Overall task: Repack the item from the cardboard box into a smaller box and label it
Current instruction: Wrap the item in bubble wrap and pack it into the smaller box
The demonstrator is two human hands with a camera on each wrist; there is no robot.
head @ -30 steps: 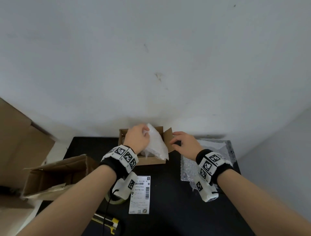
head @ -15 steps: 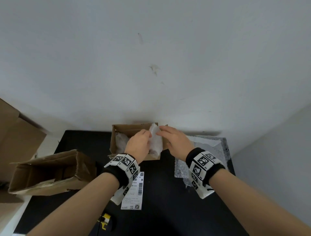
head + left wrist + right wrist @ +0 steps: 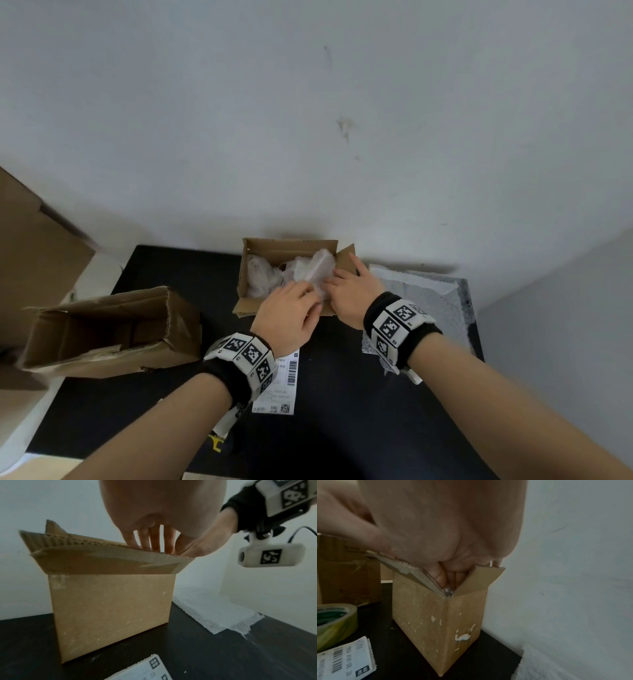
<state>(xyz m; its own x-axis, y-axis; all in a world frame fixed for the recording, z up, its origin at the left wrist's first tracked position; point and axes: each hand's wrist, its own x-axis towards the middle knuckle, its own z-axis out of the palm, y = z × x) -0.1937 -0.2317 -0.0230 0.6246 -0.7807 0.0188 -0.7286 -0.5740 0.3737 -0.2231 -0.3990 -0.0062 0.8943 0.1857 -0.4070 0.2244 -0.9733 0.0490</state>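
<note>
A small open cardboard box (image 3: pixel 291 245) stands at the back of the black table (image 3: pixel 342 394). Inside it lies a bubble-wrapped item (image 3: pixel 317 269) with more white wrap (image 3: pixel 260 277) at the box's left end. My left hand (image 3: pixel 294 308) reaches over the near flap, its straight fingers (image 3: pixel 150 540) pointing down into the box (image 3: pixel 111 608) onto the wrap. My right hand (image 3: pixel 349 291) presses the same bundle at the right end. Its fingers (image 3: pixel 441 577) are tucked into the box's near right corner (image 3: pixel 440 622), where a bit of bubble wrap (image 3: pixel 447 591) shows. A white shipping label (image 3: pixel 282 383) lies flat behind my left wrist.
A larger cardboard box (image 3: pixel 113 332) lies on its side at the table's left, its open end facing left. A sheet of bubble wrap (image 3: pixel 431 298) lies right of the small box. A tape roll (image 3: pixel 332 623) sits near the label (image 3: pixel 342 658). A yellow cutter (image 3: pixel 217 443) shows by my left forearm.
The wrapped item stood up out of the small box in my left hand; now it is down inside. My right hand left the side flap and joined the left on the wrap.
</note>
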